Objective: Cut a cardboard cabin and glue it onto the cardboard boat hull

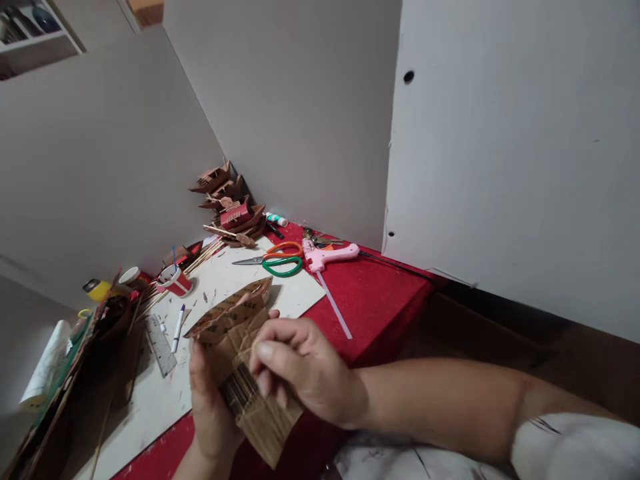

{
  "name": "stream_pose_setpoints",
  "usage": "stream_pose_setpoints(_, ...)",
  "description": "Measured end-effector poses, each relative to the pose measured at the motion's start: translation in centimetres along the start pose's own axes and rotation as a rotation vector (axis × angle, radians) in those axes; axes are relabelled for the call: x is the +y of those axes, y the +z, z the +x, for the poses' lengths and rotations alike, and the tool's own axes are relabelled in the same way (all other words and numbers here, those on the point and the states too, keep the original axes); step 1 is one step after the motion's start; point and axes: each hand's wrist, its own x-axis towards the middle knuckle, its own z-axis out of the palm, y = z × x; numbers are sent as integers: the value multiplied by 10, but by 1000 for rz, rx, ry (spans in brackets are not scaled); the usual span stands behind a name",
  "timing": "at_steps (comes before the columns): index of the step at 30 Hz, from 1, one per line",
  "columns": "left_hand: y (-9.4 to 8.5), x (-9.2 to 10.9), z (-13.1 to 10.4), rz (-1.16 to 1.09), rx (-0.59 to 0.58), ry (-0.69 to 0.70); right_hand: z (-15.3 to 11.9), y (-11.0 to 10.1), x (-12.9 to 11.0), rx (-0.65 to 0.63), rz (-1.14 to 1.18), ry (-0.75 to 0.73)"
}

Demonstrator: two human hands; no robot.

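A brown cardboard model boat [225, 341], with dark parallel slats along its middle and pointed ends, is tilted over the table's near edge. My left hand [207, 400] grips it from the left side and below, with the thumb along its edge. Over the slatted part, my right hand [305, 367] has its fingers curled and its thumb and forefinger pinched together close against the cardboard. Whatever lies inside that pinch is hidden by the fingers.
Orange-and-green-handled scissors [280, 260] lie beyond the boat, beside a pink glue gun [330, 255] with its cord. Several finished boats [235, 213] stand against the panel. A paper cup [175, 281], a marker [178, 328], a ruler [160, 347] and cardboard sheets [65, 400] are leftward.
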Motion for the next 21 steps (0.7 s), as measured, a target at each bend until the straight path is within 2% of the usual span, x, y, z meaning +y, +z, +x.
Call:
stream_pose_setpoints(4, 7, 11, 6, -117, 55, 183, 7, -20, -21, 172, -144, -308)
stream_pose_setpoints(7, 6, 13, 8, -98, 102, 250, 13, -31, -29, 170, -257, -412)
stream_pose_setpoints(9, 5, 12, 6, -89, 146, 286, 14, -36, -28, 152, -425, -469)
stream_pose_setpoints(11, 6, 11, 3, -77, 174, 268, 13, -39, -26, 140, -622, -570)
stream_pose_setpoints(14, 7, 11, -2, -4, 179, 156, 13, -42, -25, 135, -834, -748)
stream_pose_setpoints(18, 6, 14, -6, 82, 194, 69, 15, -45, -27, 101, -915, -889)
stream_pose_setpoints(21, 5, 14, -5, 102, 201, 61, 16, -47, -27, 92, -937, -913)
